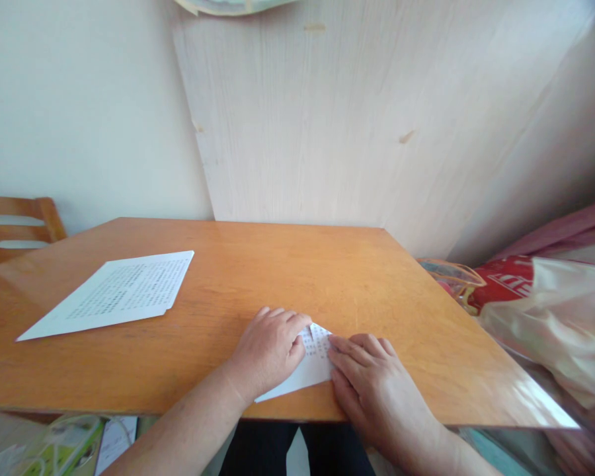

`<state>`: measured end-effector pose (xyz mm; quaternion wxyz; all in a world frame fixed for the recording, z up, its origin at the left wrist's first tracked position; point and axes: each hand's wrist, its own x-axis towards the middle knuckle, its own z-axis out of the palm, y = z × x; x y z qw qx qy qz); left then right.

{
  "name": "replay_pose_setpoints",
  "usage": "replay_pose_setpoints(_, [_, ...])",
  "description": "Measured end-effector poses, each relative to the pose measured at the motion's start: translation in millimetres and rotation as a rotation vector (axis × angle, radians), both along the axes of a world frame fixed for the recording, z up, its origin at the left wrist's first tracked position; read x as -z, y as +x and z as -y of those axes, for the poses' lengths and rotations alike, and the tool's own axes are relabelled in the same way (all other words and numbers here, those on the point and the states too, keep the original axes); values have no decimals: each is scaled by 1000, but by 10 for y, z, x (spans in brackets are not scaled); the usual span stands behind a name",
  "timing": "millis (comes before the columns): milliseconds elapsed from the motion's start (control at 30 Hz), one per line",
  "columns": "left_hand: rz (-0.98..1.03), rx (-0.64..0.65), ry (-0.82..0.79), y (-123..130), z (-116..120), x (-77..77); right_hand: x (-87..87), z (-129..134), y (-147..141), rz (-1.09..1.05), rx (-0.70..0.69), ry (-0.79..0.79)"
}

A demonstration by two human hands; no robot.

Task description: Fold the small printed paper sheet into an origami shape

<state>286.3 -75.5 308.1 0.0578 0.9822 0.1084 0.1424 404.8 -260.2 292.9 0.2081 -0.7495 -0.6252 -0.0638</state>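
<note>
While covered at the left by the curled left hand [272, 349], touched along the right edge by the fingers of the right hand [374, 373]: logged as one folded sheet [313, 370]. Observed a narrow grip at left, with thumb and forefinger close together on the paper; at right, a low grip with fingers laid side by side. Cannot tell whether pinched from beneath or only pressed from above.

Located near the front edge of the surface [277, 264], between both hands. White, with slanting outline, tapering to a sharp corner at lower left; marked with rows of dark printed characters in the upper part, plain below. Showing a small crease or flap beside the left fingertips.

Farther left, well apart, noted flat printed paper [123, 284] with dense rows and a broad white margin. Beyond, noted a wooden chair [49, 218] and a pale wood-grained panel [302, 119]; at right, cream cloth [565, 317].
</note>
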Motion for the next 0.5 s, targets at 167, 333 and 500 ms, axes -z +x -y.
replay_pose_setpoints(167, [-12,39,45,-21,-8,4,-15,-11,-3,8,-1,-12])
replay_pose_setpoints(333, [-21,57,65,-30,-8,-21,-39,-2,-13,29,1,-1])
replay_pose_setpoints(500, [-8,62,42,-16,-8,-38,-60,1,-3,55,6,-10])
